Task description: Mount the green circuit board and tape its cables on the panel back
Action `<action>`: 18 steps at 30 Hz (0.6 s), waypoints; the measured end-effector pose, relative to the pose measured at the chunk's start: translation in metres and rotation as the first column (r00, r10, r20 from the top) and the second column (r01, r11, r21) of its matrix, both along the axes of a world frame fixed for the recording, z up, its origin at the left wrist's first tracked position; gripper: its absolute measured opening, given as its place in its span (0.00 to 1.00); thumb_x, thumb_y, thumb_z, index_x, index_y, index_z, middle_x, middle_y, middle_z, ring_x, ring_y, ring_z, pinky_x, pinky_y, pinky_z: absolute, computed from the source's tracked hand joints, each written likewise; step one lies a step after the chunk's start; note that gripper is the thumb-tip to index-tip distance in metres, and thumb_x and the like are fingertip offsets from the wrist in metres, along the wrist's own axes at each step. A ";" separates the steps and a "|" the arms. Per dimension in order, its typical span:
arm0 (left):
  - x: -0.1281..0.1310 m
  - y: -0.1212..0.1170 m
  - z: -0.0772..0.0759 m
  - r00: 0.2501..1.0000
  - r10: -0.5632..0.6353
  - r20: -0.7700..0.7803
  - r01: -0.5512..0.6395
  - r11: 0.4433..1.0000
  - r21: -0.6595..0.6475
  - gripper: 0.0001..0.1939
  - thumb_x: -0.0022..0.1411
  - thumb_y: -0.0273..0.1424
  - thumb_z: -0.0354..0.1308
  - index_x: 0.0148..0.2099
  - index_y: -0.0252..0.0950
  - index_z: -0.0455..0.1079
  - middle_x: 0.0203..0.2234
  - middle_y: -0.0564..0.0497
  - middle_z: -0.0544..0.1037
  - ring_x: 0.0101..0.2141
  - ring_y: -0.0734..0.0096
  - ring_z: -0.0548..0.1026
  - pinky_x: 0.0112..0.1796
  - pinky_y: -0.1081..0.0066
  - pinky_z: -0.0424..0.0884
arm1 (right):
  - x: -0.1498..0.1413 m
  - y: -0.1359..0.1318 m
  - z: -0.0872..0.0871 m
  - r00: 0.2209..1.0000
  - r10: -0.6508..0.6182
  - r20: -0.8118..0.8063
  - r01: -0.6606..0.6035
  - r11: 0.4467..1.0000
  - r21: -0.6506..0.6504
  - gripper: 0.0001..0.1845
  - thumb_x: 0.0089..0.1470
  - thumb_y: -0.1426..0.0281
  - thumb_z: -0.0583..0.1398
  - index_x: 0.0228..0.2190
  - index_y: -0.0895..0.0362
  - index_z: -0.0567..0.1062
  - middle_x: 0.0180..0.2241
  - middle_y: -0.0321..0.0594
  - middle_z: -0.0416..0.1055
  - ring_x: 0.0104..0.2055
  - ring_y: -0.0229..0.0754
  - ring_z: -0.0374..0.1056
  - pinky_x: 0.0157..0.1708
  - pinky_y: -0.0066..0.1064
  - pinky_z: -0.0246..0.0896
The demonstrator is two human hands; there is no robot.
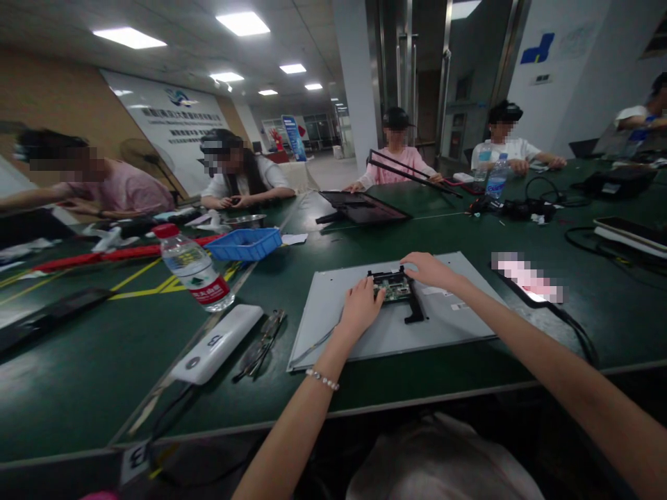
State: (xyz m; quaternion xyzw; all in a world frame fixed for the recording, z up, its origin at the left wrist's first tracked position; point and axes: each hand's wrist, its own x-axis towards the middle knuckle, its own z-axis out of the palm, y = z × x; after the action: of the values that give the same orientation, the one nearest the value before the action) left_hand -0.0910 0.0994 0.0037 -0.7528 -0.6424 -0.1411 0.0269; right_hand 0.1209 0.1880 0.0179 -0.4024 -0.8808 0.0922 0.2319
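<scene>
A flat grey metal panel [333, 347], like the back of a display screen, lies on the table before me. On it sits a black plastic bracket [415, 307] with a green circuit board [392, 290] inside. My left hand [360, 305] grips the bracket's left side, its thumb over the board's edge. At the far right corner, my right hand [428, 269] has its bent fingers closed on the bracket; their tips are partly hidden. A thin cable [320, 340] runs over the panel toward its near left corner.
Left of the panel lie eyeglasses [260, 345], a white power bank [217, 345], a water bottle [195, 271] and a blue tray [244, 244]. A lit phone [526, 279] with a cable lies right. Across the table, a person [399, 156] sits near black frame parts [365, 207].
</scene>
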 end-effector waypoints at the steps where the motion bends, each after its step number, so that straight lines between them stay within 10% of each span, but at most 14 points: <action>1: -0.001 0.000 -0.001 1.000 -0.001 0.002 0.001 1.000 -0.004 0.25 0.70 0.41 0.42 0.61 0.30 0.59 0.57 0.37 0.68 0.56 0.56 0.67 0.53 0.62 0.61 | -0.006 0.006 -0.003 1.000 0.008 0.030 -0.008 1.000 -0.003 0.16 0.56 0.71 0.58 0.46 0.61 0.76 0.48 0.49 0.74 0.51 0.48 0.68 0.53 0.34 0.58; 11: -0.002 0.002 -0.003 1.000 -0.004 0.002 0.004 1.000 -0.009 0.25 0.70 0.42 0.42 0.61 0.31 0.60 0.57 0.38 0.68 0.56 0.56 0.66 0.54 0.62 0.60 | -0.038 0.017 -0.020 0.992 -0.126 0.024 0.127 0.992 -0.026 0.14 0.58 0.73 0.55 0.39 0.57 0.80 0.43 0.45 0.77 0.48 0.46 0.70 0.49 0.32 0.60; 18: -0.003 0.006 0.004 0.994 0.015 0.106 -0.016 1.000 0.014 0.22 0.70 0.39 0.44 0.59 0.33 0.63 0.54 0.40 0.71 0.55 0.60 0.68 0.54 0.65 0.61 | 0.005 0.017 -0.006 0.961 -0.251 -0.117 0.256 0.967 0.022 0.16 0.59 0.73 0.53 0.41 0.56 0.80 0.44 0.42 0.77 0.46 0.44 0.71 0.49 0.31 0.61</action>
State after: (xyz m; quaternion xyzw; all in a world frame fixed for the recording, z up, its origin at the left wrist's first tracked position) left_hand -0.0943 0.1053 0.0078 -0.7390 -0.6477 -0.1854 -0.0007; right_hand 0.1257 0.2051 0.0120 -0.5017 -0.8090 0.0681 0.2987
